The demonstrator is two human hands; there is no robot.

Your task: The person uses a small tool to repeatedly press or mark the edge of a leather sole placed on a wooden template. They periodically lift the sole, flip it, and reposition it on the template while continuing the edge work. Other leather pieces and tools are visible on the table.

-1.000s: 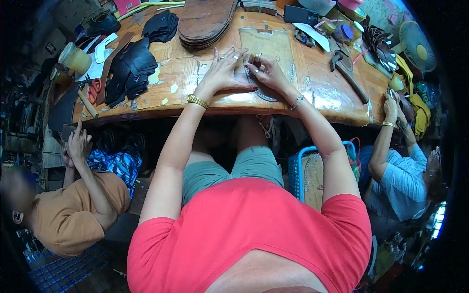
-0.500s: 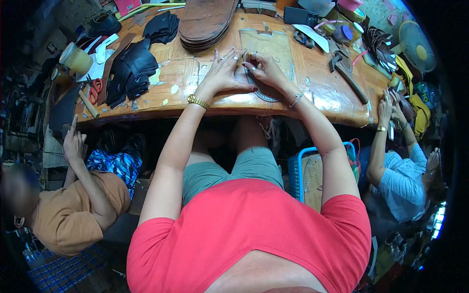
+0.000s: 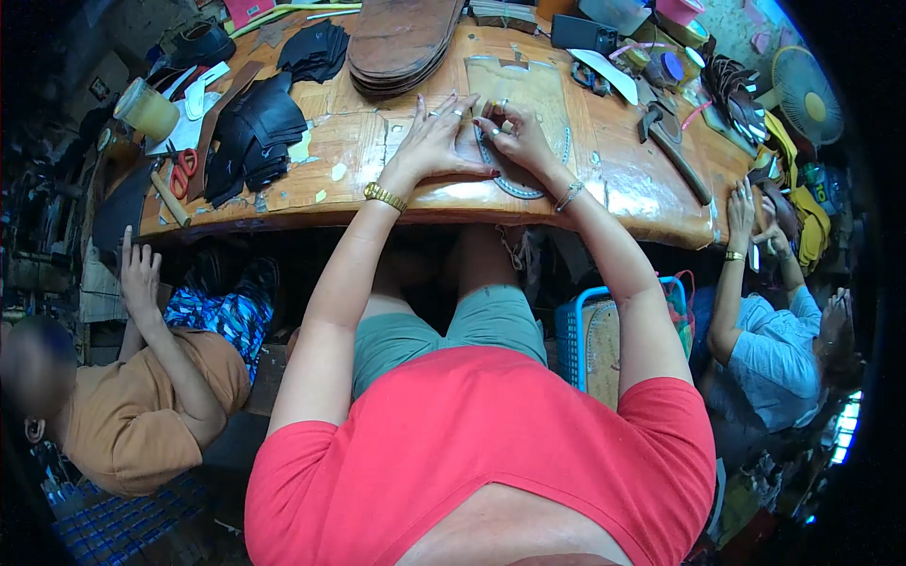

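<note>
My left hand [image 3: 434,141] lies on the table with its fingers spread and its thumb reaching right, along a tan pattern sheet [image 3: 533,80]. The sheet has a rounded near end and a row of dots along its edge. Beneath my palms shows a darker brown part [image 3: 507,172] inside that rounded end; its material is unclear. Over the sheet my right hand [image 3: 521,143] is closed, fingers curled and thumb against the forefinger. Whatever the pinch holds is too small or hidden to name.
Stacked brown leather pieces [image 3: 401,42] lie beyond my left hand, black leather pieces [image 3: 253,137] and red-handled scissors [image 3: 184,170] to the left. A hammer [image 3: 675,156] rests on the right. Co-workers sit on both sides; a blue basket [image 3: 569,344] stands below.
My right hand's fingers have curled in and shifted slightly right; my left hand has stayed put. The hands of both co-workers have moved a little.
</note>
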